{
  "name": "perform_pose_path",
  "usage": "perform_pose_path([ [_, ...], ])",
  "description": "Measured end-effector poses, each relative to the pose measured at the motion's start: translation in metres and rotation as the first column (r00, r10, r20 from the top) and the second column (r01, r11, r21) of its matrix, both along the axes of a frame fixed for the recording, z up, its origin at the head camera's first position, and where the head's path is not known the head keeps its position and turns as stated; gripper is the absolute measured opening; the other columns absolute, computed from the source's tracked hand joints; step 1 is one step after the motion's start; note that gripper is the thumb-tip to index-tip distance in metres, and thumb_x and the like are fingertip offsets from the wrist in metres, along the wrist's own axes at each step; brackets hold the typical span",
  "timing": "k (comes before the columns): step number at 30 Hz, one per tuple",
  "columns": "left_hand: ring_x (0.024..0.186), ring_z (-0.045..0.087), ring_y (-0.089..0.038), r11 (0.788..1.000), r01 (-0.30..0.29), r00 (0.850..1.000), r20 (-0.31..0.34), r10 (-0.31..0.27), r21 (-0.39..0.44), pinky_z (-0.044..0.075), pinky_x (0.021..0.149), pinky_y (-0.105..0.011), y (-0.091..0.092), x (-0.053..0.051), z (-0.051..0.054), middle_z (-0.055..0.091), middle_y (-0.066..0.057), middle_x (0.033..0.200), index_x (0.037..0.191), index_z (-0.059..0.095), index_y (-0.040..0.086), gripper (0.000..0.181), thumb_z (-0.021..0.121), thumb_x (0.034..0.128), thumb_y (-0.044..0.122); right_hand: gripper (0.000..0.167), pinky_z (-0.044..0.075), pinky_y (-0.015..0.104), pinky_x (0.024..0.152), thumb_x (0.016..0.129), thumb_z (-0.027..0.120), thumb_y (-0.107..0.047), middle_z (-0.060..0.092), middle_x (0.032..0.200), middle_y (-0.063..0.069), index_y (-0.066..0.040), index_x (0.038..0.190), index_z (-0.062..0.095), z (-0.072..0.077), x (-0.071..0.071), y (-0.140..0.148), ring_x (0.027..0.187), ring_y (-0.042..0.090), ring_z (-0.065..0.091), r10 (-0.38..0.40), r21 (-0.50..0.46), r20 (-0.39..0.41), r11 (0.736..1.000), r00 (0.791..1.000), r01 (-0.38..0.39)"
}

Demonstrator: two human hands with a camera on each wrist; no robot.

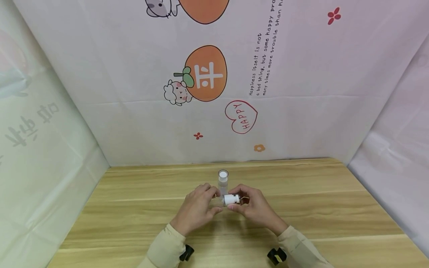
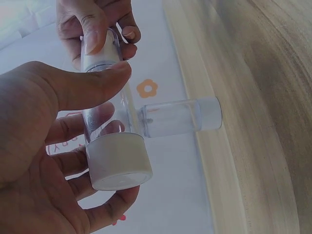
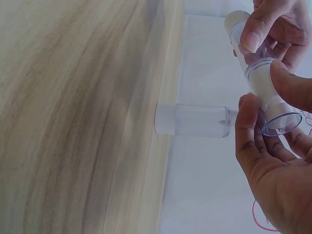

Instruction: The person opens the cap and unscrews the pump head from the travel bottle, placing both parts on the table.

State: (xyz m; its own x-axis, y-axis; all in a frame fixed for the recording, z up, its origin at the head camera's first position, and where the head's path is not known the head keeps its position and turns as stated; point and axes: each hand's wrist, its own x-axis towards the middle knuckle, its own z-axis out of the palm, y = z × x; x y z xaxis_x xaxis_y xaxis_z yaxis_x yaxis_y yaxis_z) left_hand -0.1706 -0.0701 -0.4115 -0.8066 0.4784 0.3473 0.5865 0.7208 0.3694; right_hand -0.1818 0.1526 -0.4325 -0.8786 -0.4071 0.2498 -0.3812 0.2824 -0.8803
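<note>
Both hands hold one clear pump bottle (image 1: 231, 199), lying sideways above the table. My left hand (image 1: 197, 207) grips its transparent body, thumb on one side and fingers curled behind; the white base (image 2: 119, 161) sticks out past that hand in the left wrist view. At the other end my right hand (image 1: 253, 207) pinches the white pump section with its clear cap (image 3: 282, 124). A second bottle (image 1: 223, 182) of similar look, with clear body and white base, stands upright on the table just behind the hands. The right wrist view shows this standing bottle (image 3: 200, 121) apart from the fingers.
A wood-grain table (image 1: 140, 208) spreads beneath the hands. Behind it rises a white printed cloth (image 1: 134, 111) with orange drawings and lettering. More white cloth (image 1: 40, 149) hangs at the left and right sides.
</note>
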Motion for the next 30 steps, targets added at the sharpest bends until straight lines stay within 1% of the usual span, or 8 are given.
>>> perform_pose_path([
  [5,0.083,0.055,-0.012,1.0,-0.006,1.0,-0.014,0.006,-0.008,0.048,0.066,-0.027,0.0006,0.0002,-0.0003,0.059,0.003,0.091,0.103,0.069,0.012,0.033,0.089,0.0798,0.025,0.028,0.059,0.039,0.075,0.085,0.082,-0.008,0.069,0.103,0.006,-0.007,0.109,0.067,0.0006,0.0006,0.0005,0.085,0.022,0.065,-0.001,0.001,-0.014,1.0,1.0,0.001],
  [12,0.082,0.055,-0.012,1.0,-0.011,1.0,0.0,0.011,-0.007,0.048,0.066,-0.026,0.0017,0.0009,0.0006,0.059,0.004,0.09,0.103,0.07,0.012,0.033,0.089,0.0796,0.026,0.027,0.059,0.038,0.074,0.086,0.082,-0.008,0.069,0.103,0.006,-0.007,0.109,0.067,0.001,0.0017,0.0006,0.085,0.021,0.066,-0.01,0.002,-0.026,1.0,1.0,0.01],
  [18,0.082,0.057,-0.014,1.0,-0.009,1.0,-0.002,0.009,0.009,0.048,0.066,-0.027,0.002,-0.0002,0.0024,0.061,0.001,0.09,0.103,0.07,0.009,0.035,0.09,0.0783,0.023,0.027,0.059,0.036,0.073,0.085,0.082,-0.008,0.07,0.102,0.006,-0.007,0.108,0.067,0.0021,0.0027,-0.0001,0.084,0.02,0.066,-0.019,-0.005,-0.042,1.0,0.999,0.019],
  [23,0.082,0.057,-0.015,1.0,-0.009,1.0,-0.007,0.009,0.013,0.048,0.066,-0.028,0.0015,-0.0002,0.0036,0.062,-0.002,0.09,0.103,0.07,0.008,0.034,0.089,0.0795,0.023,0.027,0.059,0.035,0.073,0.085,0.082,-0.008,0.07,0.102,0.006,-0.007,0.109,0.067,0.0027,0.003,-0.0006,0.083,0.019,0.066,-0.026,-0.01,-0.051,1.0,0.998,0.025],
  [30,0.083,0.057,-0.015,1.0,-0.008,1.0,-0.007,0.008,0.01,0.049,0.066,-0.028,0.0004,0.0008,0.0049,0.062,-0.001,0.091,0.105,0.07,0.009,0.035,0.088,0.0801,0.024,0.027,0.06,0.035,0.073,0.085,0.082,-0.008,0.071,0.101,0.006,-0.006,0.108,0.068,0.003,0.0034,-0.0008,0.083,0.019,0.066,-0.026,-0.018,-0.057,1.0,0.998,0.025],
])
